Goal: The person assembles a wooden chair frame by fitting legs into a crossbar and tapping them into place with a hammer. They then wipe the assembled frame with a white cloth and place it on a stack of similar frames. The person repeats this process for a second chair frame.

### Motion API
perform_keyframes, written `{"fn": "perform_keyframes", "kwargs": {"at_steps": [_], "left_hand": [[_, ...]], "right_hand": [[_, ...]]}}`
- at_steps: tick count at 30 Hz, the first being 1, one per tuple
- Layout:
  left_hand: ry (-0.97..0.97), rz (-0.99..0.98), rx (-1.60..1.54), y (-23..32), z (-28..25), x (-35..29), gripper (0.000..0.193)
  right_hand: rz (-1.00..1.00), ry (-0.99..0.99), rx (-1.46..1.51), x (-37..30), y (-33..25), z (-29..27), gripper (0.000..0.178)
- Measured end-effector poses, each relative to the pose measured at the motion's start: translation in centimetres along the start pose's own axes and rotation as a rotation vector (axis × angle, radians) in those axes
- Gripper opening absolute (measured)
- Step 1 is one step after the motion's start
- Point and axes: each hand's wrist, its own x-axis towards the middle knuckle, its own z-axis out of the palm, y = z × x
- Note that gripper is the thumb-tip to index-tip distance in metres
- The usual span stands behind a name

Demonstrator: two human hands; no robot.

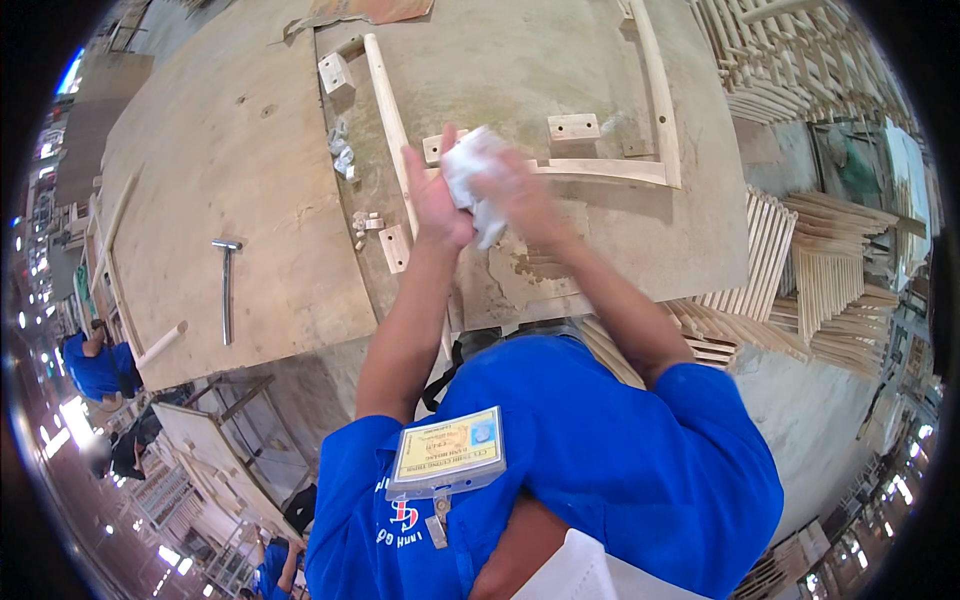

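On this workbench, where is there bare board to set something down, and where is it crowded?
Free: the left plywood sheet above the hammer, and the board inside the wooden frame, above the small block. Crowded: around both hands, left hand and right hand on the white rag, with small blocks nearby.

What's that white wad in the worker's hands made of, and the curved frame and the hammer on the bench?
The white wad, held between the left hand and the blurred right hand, looks like soft crumpled cloth or paper; I cannot tell which. The curved frame looks like pale, unfinished wood with bare grain. The hammer looks like grey, dull metal throughout.
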Motion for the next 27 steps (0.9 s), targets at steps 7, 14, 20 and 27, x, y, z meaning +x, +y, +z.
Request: {"fn": "perform_keyframes", "kwargs": {"at_steps": [7,14,20,27], "left_hand": [[0.044,0.079,-0.065,2.7,0.3,1.0,0.119],[-0.252,-0.056,-0.278,2.9,1.4,-1.5,0.129],[0.038,0.117,-0.142,2.6,1.4,-1.1,0.127],[-0.030,0.161,-0.031,1.8,2.1,0.5,0.114]], "right_hand": [[-0.223,0.077,-0.138,1.3,-3.5,6.0,0.034],[-0.113,0.161,-0.280,7.3,-1.6,5.3,0.032],[0.030,0.171,-0.285,3.4,-2.3,6.9,0.034],[0.155,0.059,-0.193,4.0,-2.9,3.6,0.039]]}}
